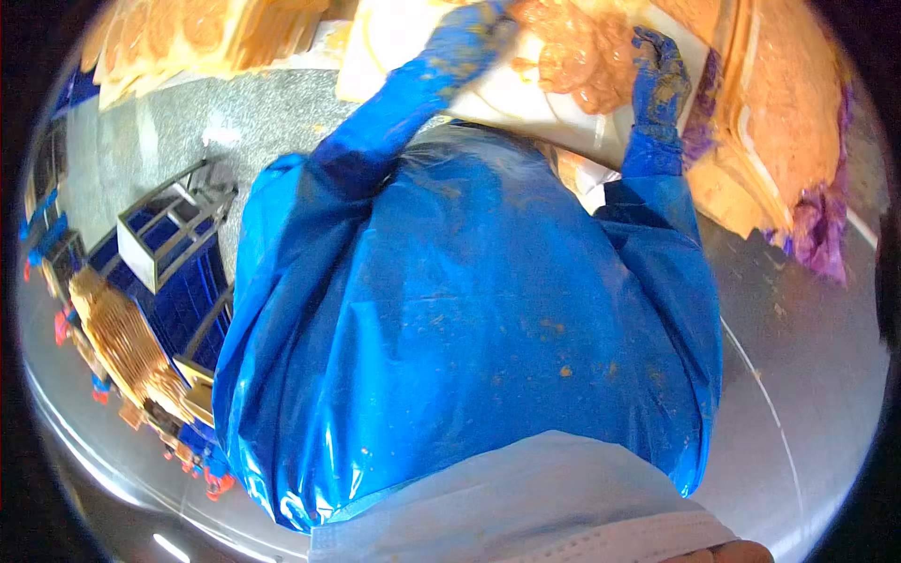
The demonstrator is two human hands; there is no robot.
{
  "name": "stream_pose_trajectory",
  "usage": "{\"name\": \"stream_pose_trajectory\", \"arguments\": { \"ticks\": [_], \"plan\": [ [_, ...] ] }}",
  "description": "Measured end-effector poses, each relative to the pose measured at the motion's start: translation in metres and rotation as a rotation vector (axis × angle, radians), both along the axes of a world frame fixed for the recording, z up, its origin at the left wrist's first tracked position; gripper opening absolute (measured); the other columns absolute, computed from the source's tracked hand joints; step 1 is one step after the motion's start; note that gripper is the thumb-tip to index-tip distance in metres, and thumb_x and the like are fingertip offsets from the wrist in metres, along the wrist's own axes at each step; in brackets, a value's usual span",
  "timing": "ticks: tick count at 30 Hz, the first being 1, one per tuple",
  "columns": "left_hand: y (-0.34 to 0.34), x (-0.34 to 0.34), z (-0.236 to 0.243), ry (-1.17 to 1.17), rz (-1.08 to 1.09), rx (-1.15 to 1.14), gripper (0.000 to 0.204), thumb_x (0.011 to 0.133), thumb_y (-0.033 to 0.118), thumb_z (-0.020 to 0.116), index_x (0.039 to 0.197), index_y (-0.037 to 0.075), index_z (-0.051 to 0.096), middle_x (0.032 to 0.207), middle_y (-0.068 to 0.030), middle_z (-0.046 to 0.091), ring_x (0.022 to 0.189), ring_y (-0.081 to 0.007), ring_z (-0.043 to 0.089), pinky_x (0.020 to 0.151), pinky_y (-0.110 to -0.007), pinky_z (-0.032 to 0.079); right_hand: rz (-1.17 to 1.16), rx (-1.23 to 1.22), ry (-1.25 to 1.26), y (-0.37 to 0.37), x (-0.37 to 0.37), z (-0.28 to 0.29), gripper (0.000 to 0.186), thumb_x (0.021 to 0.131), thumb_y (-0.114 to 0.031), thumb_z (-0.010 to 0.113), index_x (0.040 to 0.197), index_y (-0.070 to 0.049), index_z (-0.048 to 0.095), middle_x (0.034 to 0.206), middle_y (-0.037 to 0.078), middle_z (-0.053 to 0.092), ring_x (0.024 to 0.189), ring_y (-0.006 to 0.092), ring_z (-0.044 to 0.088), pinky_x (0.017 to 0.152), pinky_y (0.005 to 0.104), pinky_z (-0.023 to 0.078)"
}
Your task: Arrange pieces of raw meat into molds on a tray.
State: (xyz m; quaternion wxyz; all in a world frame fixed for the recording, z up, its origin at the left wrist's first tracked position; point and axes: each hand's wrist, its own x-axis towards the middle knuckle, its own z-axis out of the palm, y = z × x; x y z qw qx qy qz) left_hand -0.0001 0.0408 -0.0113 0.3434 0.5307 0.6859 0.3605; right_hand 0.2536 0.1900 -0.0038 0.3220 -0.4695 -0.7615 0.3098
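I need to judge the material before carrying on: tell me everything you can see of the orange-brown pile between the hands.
The orange-brown pile is a glossy, wet-looking heap of soft, rounded lumps and folds, irregular in outline. It lies on a white board at the top of the picture, which cuts off its far end. The gloved left hand is to its left, the right hand close on its right; whether either touches it is unclear.

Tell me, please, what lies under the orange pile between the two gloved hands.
A white board shows along the near edge of the orange pile, so the pile seems to rest on it. Whatever is directly beneath is covered and cannot be seen.
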Motion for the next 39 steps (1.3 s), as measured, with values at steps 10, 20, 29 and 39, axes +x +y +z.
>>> {"name": "stream_pose_trajectory", "arguments": {
  "ticks": [10,20,29,39],
  "plan": [
    [-0.02,0.003,0.006,0.511,-0.231,0.399,0.035,0.099,0.028,0.065,0.128,0.007,0.066,0.124,-0.0182,0.068,0.109,-0.04,0.065,0.094,-0.047,0.054,0.268,0.379,-0.237,-0.054,-0.009,-0.015,0.029,0.088,-0.019,0.071,0.115,-0.011,0.067,0.111,0.012,0.069,0.108,0.0336,0.064,0.095,0.0453,0.052],
    [-0.02,-0.07,-0.004,0.837,0.163,0.38,0.048,0.1,0.039,0.059,0.133,0.004,0.055,0.122,-0.0206,0.058,0.113,-0.042,0.054,0.106,-0.051,0.038,-0.069,-0.118,-0.109,-0.035,0.074,-0.032,0.024,0.094,-0.019,0.07,0.112,-0.004,0.066,0.103,0.011,0.07,0.092,0.0237,0.068,0.085,0.036,0.055],
    [-0.006,-0.041,0.055,0.172,0.035,0.3,0.063,0.103,0.027,0.06,0.156,0.0,0.038,0.152,-0.0168,0.049,0.14,-0.0325,0.047,0.115,-0.048,0.038,0.101,-0.277,0.364,-0.031,0.022,0.045,0.03,0.09,-0.022,0.076,0.115,-0.008,0.065,0.102,0.0,0.064,0.099,0.015,0.062,0.087,0.034,0.052],
    [-0.006,0.004,0.028,-0.823,-0.178,0.118,0.01,0.096,0.007,0.071,0.102,0.007,0.063,0.09,0.0057,0.059,0.086,-0.0055,0.054,0.079,-0.024,0.048,0.318,-0.197,0.555,-0.031,-0.067,-0.012,0.021,0.093,-0.004,0.066,0.113,-0.005,0.06,0.104,0.004,0.062,0.099,0.0157,0.059,0.089,0.03,0.05]
  ]
}}
